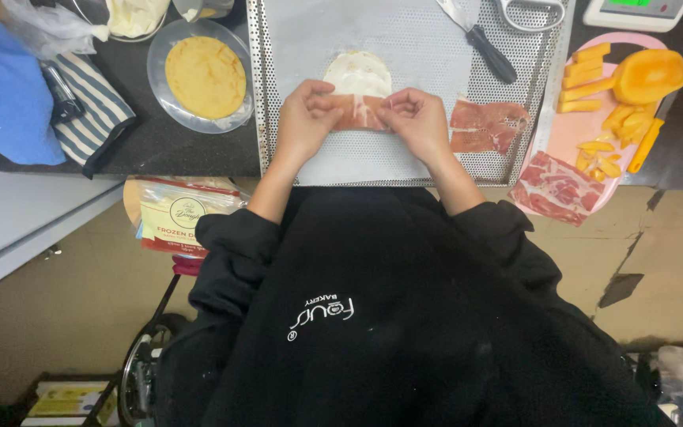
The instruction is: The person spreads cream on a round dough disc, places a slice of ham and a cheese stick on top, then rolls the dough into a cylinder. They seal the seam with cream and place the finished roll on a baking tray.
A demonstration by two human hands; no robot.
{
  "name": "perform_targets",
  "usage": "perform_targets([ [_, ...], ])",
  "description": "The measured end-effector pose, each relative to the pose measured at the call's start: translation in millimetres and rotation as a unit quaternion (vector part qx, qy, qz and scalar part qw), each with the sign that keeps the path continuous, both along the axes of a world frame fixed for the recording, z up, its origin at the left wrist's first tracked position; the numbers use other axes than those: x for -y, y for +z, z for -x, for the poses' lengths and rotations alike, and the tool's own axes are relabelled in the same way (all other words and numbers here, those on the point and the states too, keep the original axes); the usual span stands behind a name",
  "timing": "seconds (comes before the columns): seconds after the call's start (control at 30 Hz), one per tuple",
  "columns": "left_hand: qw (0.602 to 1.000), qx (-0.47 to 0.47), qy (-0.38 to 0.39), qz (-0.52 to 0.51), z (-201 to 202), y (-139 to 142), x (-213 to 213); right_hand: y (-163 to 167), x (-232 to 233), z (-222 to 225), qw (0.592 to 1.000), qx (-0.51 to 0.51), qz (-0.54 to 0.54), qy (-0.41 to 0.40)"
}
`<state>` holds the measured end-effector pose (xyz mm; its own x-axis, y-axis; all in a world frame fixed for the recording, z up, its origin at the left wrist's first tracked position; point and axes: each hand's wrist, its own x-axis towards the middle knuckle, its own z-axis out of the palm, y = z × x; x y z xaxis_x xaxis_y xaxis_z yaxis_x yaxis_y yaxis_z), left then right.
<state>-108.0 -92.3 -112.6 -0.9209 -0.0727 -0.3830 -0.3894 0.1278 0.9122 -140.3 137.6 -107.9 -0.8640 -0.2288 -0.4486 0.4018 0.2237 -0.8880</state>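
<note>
Ham slice (361, 112) lay across a pale dough round (359, 76) on the perforated tray (278, 95), pinched at each end by left hand (306, 119) and right hand (419, 120). Risk: thin meat could tear if both grips pulled apart.

A blue cloth (5, 87) lies upper left beside a navy-and-white striped towel (92, 111). The round flatbread (205, 77) is golden yellow; upper right, orange fruit slices (602, 103) sit on a pink board (571, 134). Ham (488, 125) is pinkish-red.
</note>
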Motion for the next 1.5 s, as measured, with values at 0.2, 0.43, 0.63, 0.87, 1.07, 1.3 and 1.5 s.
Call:
perform_targets([
  [0.2, 0.991, -0.064, 0.006, 0.117, 15, 3, -3, -5, 13, 11, 0.988, -0.095, -0.119, 0.003],
  [0.43, 0.985, -0.084, 0.006, 0.148, 16, 1, -2, 5, 23, 17, 0.977, -0.126, -0.171, -0.004],
  [0.63, 0.982, -0.097, -0.001, 0.161, 18, 1, 0, 8, 23, 18, 0.963, -0.170, -0.211, 0.008],
  [0.87, 0.971, -0.109, -0.025, 0.213, 16, 11, 1, 10, 22, 16, 0.919, -0.219, -0.324, 0.047],
  [1.07, 0.874, -0.308, -0.200, 0.320, 2, 21, 10, 26, 10, 2, 0.801, -0.481, -0.293, 0.201],
  [1.3, 0.808, -0.319, -0.295, 0.398, -6, 9, 3, 23, 3, -8, 0.767, -0.448, -0.339, 0.310],
  [1.5, 0.799, -0.314, -0.314, 0.406, -11, -2, 5, 19, -2, -9, 0.777, -0.423, -0.339, 0.318],
])
